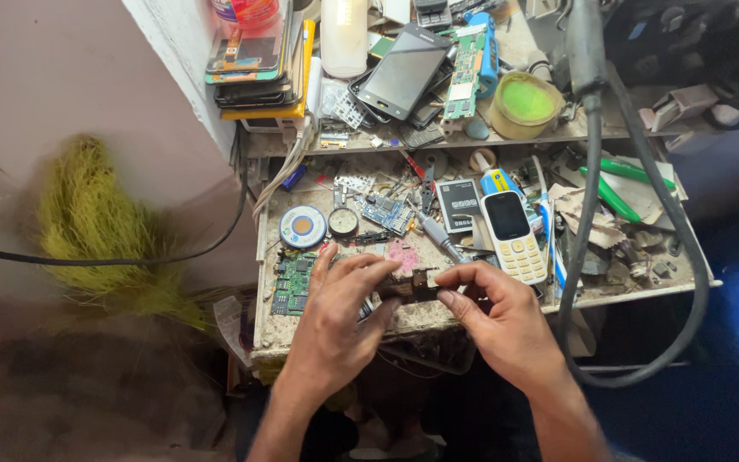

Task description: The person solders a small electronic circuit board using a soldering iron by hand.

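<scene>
- Left hand (335, 321): fingers (368, 272) curled and closed on the left end of a small dark part (410, 285); thumb below it, other fingers over the top.
- Right hand (502, 321): fingers (459, 278) pinched shut on the right end of the same part.
- Part: held between the 2 hands, just above the front edge of the tabletop (421, 318). Its kind cannot be told; it is blurred.
- Green circuit board (294, 284): flat on the tabletop, just left of the left fingers, partly under them.
- Solder reel (303, 227), blue and white: beyond the left fingers, with a small round tin (343, 222) beside it.
- Keypad phone (513, 235), white and yellow: face up, just beyond the right fingers.
- Battery (458, 205), black: beyond the part, left of the phone.
- Screwdriver (438, 238): lies between the battery and the fingers.
- Black hose (588, 197): hangs right of the right hand, well apart from the fingers.
- Smartphone (404, 73): on the upper shelf, far beyond both hands.
</scene>
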